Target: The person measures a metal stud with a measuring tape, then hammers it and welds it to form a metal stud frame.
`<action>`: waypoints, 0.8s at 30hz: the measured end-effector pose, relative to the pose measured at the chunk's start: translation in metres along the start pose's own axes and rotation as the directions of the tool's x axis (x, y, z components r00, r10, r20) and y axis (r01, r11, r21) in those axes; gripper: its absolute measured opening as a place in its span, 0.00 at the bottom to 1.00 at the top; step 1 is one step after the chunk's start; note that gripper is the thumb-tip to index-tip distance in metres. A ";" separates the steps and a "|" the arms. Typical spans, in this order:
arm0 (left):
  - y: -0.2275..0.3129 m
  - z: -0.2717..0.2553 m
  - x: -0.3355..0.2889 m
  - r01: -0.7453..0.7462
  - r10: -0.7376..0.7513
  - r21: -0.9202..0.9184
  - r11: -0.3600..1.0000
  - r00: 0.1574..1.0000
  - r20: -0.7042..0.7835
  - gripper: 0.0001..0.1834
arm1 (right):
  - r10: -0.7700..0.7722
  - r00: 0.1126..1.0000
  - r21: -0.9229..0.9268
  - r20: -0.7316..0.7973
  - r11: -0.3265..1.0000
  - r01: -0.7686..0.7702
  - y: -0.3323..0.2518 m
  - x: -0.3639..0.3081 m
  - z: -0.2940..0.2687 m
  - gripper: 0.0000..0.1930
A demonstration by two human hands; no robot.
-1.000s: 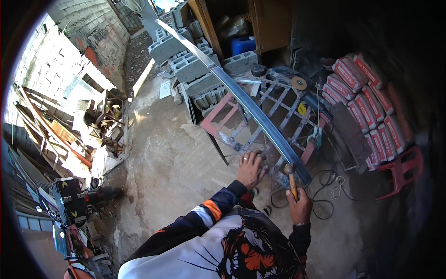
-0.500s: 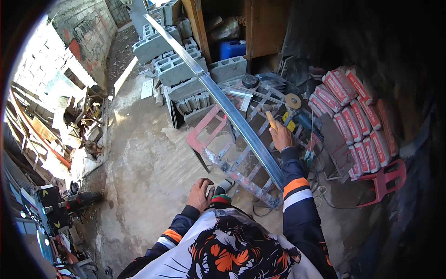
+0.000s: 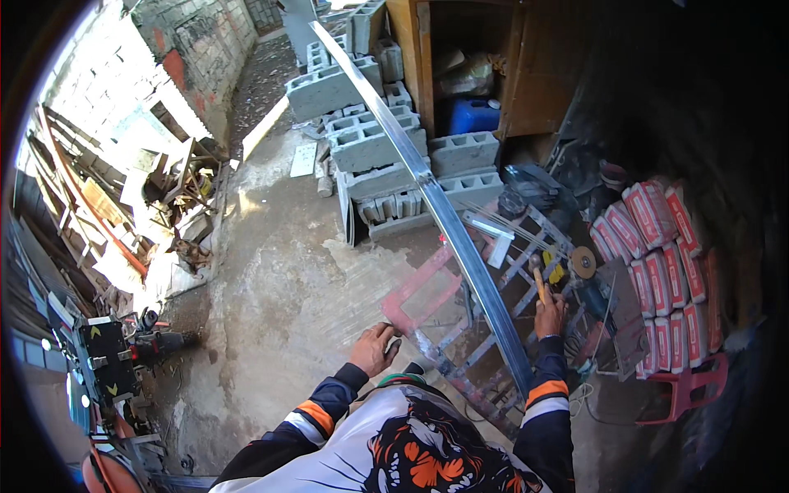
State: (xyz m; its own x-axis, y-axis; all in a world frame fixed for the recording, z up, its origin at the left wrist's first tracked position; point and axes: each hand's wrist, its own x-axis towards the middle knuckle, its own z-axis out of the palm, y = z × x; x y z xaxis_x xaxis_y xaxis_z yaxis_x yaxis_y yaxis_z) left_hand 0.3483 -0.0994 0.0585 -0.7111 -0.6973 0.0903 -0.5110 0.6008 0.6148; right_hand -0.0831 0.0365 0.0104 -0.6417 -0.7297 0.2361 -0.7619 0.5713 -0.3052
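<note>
A long grey metal bar (image 3: pixel 444 214) runs from the block pile at the top down across a red metal frame (image 3: pixel 448 320) lying on the concrete floor. My right hand (image 3: pixel 549 315) is to the right of the bar and is closed around the wooden handle of a hammer (image 3: pixel 537 278), head up. My left hand (image 3: pixel 374 347) hovers low over the left end of the red frame, fingers loosely spread, nothing in it. The near end of the bar stops close to my right forearm.
Grey concrete blocks (image 3: pixel 370 156) are stacked behind the frame. An angle grinder with a disc (image 3: pixel 585 264) lies to the right, next to a stack of red and white sacks on a red chair (image 3: pixel 657 263). A drill (image 3: pixel 160 343) and scrap wood (image 3: pixel 156 205) lie on the left.
My right hand has carried the hammer up and to the right of the bar. My left hand moved from the frame's near edge to its left end. My view tilted.
</note>
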 end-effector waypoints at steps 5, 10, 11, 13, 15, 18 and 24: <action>-0.001 -0.010 0.044 -0.088 0.087 -0.083 0.993 0.996 -0.025 0.10 | 0.034 0.993 -0.017 0.113 0.999 -0.032 -0.005 0.006 -0.011 0.32; -0.003 -0.015 0.062 -0.108 0.105 -0.089 0.990 0.994 -0.035 0.10 | 0.146 0.971 0.155 0.190 0.972 -0.177 -0.009 0.014 -0.019 0.33; -0.003 -0.015 0.063 -0.082 0.082 -0.077 0.994 0.997 -0.009 0.10 | 0.137 0.975 0.124 0.172 0.979 -0.160 -0.010 0.014 -0.019 0.32; -0.006 -0.014 0.063 -0.057 0.058 -0.062 0.996 0.998 0.009 0.10 | 0.132 0.980 0.093 0.153 0.985 -0.147 -0.013 0.015 -0.021 0.32; -0.010 -0.013 0.061 -0.074 0.075 -0.071 0.995 0.997 0.011 0.10 | 0.184 0.970 0.069 0.160 0.978 -0.197 -0.016 0.014 -0.023 0.32; -0.013 -0.008 0.059 -0.099 0.102 -0.066 0.993 0.994 0.039 0.10 | 0.220 0.957 0.065 0.191 0.970 -0.236 -0.018 0.011 -0.027 0.33; -0.017 -0.002 0.065 -0.139 0.148 -0.138 0.981 0.987 0.059 0.12 | 0.222 0.965 -0.035 0.138 0.975 -0.220 -0.013 -0.002 -0.029 0.34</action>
State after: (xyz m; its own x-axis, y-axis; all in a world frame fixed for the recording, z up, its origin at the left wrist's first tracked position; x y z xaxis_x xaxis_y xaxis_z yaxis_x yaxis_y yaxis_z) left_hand 0.3112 -0.1559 0.0551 -0.8065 -0.5759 0.1338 -0.3353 0.6319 0.6988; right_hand -0.0747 0.0416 0.0406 -0.7767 -0.6290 0.0331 -0.6049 0.7303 -0.3173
